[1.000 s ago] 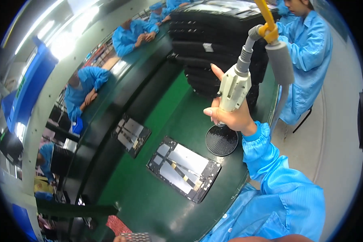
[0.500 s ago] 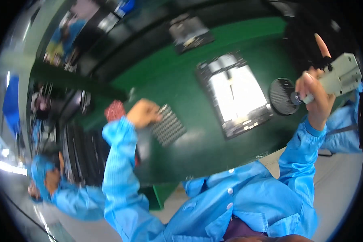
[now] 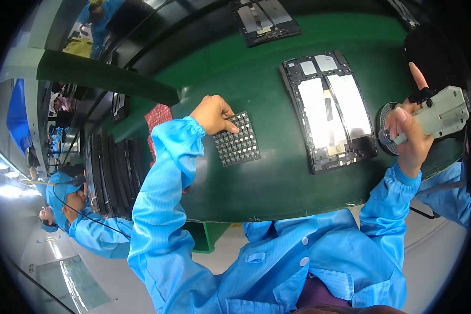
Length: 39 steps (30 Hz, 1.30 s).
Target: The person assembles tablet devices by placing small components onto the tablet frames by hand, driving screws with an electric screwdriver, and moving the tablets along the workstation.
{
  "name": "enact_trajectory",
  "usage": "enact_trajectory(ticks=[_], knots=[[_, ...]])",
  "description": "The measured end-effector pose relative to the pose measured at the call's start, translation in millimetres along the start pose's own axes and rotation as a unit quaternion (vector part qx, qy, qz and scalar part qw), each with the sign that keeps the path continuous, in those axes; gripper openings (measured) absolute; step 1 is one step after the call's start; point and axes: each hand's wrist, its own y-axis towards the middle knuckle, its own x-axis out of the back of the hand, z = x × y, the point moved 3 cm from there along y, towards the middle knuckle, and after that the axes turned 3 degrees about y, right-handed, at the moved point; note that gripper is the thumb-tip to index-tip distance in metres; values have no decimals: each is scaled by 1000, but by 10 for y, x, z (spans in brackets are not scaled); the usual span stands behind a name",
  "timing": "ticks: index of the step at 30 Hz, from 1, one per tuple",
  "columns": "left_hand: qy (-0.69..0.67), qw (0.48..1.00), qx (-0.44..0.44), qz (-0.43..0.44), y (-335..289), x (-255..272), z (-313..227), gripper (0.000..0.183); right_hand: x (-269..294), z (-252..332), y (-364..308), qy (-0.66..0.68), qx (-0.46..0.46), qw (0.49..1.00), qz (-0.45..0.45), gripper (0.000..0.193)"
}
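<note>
A fisheye view looks down at a curved green worktable (image 3: 277, 178), whose near edge bows across the middle of the frame above the person's blue-sleeved arms. Left of centre, the left hand (image 3: 213, 113) is curled with its fingertips (image 3: 232, 129) pressed onto the upper left corner of a small dark gridded tray (image 3: 238, 138); whether anything is pinched between them cannot be told. The tray lies flat, with bare green table between it and the near edge. Right of centre, well apart from the tray, an opened flat device (image 3: 329, 110) lies with pale panels in a dark frame, its lower right corner just beside a round dark mesh disc (image 3: 386, 128). At the right edge, the right hand (image 3: 409, 133) is wrapped around a grey-white power screwdriver (image 3: 438, 115), index finger pointing straight up, with the tool's tip over the disc. A second opened device (image 3: 264, 20) sits at the top centre on a darker strip beyond the table's far edge. A red patterned sheet (image 3: 157, 118) lies left of the left hand, and upright dark trays (image 3: 112, 172) stand in a row at the left, with another person in blue (image 3: 83, 220) beside them in the lower left.
</note>
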Motion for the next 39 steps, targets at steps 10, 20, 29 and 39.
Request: enact_trajectory(ticks=[10, 20, 29, 39], knots=[[5, 999, 21, 38, -37, 48, 57, 32, 171, -105, 19, -43, 5, 999, 25, 73], [-42, 963, 241, -117, -1053, -441, 189, 37, 202, -86, 4, -50, -20, 998, 25, 72], [174, 943, -220, -178, -270, 37, 9, 64, 167, -40, -32, 30, -26, 999, 18, 68], [113, 989, -72, -58, -155, 51, 119, 61, 255, -73, -62, 91, -22, 996, 1, 64]])
